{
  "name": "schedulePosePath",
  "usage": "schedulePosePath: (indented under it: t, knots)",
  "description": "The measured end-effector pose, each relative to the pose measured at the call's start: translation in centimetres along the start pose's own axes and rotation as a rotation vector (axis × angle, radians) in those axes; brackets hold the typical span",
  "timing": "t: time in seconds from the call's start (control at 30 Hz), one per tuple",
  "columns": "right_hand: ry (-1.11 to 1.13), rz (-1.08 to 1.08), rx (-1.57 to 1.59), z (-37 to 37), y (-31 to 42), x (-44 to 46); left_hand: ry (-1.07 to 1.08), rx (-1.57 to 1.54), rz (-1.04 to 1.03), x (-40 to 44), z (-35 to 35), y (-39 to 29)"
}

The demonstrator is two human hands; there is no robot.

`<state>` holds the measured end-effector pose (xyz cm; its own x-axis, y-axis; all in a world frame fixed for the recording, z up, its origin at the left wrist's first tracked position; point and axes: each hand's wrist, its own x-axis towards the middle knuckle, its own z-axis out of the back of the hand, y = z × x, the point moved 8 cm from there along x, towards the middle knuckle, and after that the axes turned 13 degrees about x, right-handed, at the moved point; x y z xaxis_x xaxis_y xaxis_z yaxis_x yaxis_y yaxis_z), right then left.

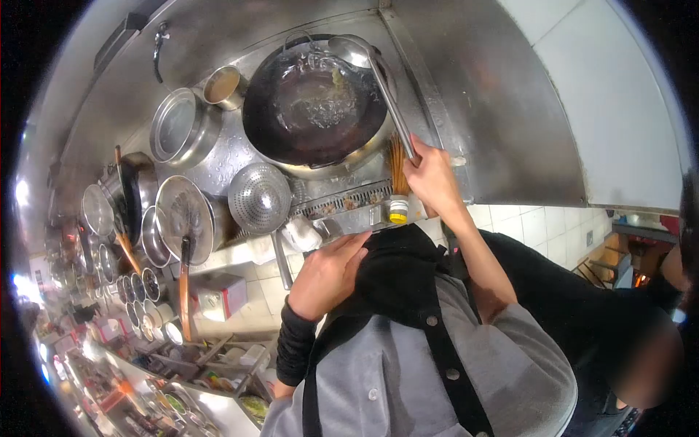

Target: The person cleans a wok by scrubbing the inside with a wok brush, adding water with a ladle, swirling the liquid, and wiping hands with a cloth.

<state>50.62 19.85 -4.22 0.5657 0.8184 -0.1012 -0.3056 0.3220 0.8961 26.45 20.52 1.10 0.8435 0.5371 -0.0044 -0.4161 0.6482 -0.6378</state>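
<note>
A long metal ladle is gripped by its handle in my right hand; its bowl is at the upper right rim of a large dark wok with liquid in it. My left hand rests against the black apron, its fingers lying flat and fairly close together. Near that hand are a white cloth and the handle of a perforated strainer. A bamboo brush and a small jar with a yellow label are beside my right hand.
Left of the wok are a metal cup, a lidded pot and a pot with a fine strainer. A metal wall rises at the right. Another person is close on the right.
</note>
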Motion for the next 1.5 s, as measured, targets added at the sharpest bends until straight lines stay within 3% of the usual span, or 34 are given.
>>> schedulePosePath:
  t: [0.33,0.43,0.53,0.63,0.77,0.93,1.23,1.37,1.4,1.5]
  knots:
    - [0.041,0.025,0.052,-5.3,-4.9,6.5,-0.047,0.023,0.087,-1.6,0.1,1.7]
    - [0.17,-0.155,0.142,-5.7,-4.3,5.5,-0.085,0.013,0.103,-2.0,0.0,2.2]
    - [0.232,-0.239,0.313,-5.7,-3.1,3.3,-0.096,0.007,0.138,-2.3,0.3,2.6]
    - [0.295,-0.455,0.677,-6.5,-4.4,1.3,-0.063,-0.029,0.186,-2.5,0.4,3.0]
    - [0.251,-0.664,1.03,-6.9,-3.8,-1.3,-0.07,-0.011,0.192,-2.4,0.9,3.1]
    - [0.36,-0.69,1.18,-10.2,-2.8,-0.5,-0.07,0.01,0.183,-2.3,1.0,2.7]
    - [0.241,-0.209,0.715,-11.3,2.7,8.0,-0.014,-0.021,0.196,-2.6,0.4,2.3]
    - [0.043,0.068,0.097,-6.5,4.0,8.9,-0.053,-0.02,0.194,-3.4,0.4,2.9]
    - [0.09,-0.069,0.142,-4.9,6.0,6.8,-0.054,-0.02,0.198,-3.5,0.5,3.0]
    - [0.062,0.08,-0.083,-3.3,2.7,6.6,-0.065,-0.019,0.203,-3.8,0.5,3.4]
